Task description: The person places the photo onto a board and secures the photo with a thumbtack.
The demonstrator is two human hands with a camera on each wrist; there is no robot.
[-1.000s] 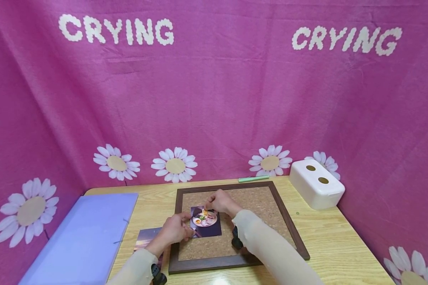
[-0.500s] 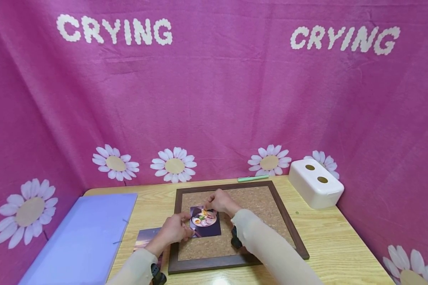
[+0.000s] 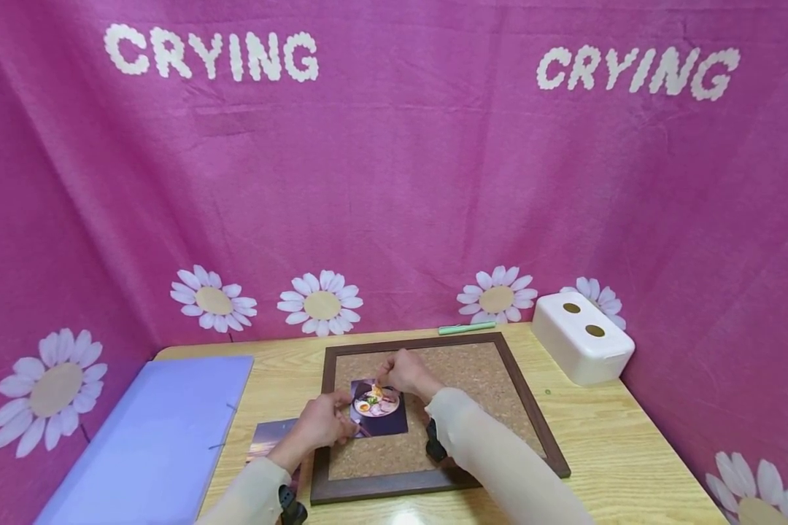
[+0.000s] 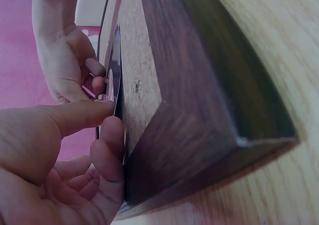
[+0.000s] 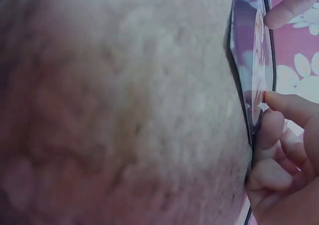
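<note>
A square photo of a bowl of ramen (image 3: 394,426) lies on the left part of a brown-framed corkboard (image 3: 453,372). My left hand (image 3: 322,423) pinches the photo's left edge near the lower corner, one fingertip on its face and another at the edge. At the photo's top, my right hand (image 3: 407,370) has a fingertip on a tiny red thumbtack (image 5: 265,96) against the print. Its other fingers are curled along the photo's edge. The tack's point is hidden. Seen edge-on in the left wrist view, the photo (image 4: 117,70) is close over the cork.
A second photo (image 3: 268,435) with a purple sky lies left of the board, partly under my left arm. Farther left is a lavender folder (image 3: 151,423). A green pen (image 3: 466,329) sits behind the board, and a white box with two holes (image 3: 581,346) stands at right.
</note>
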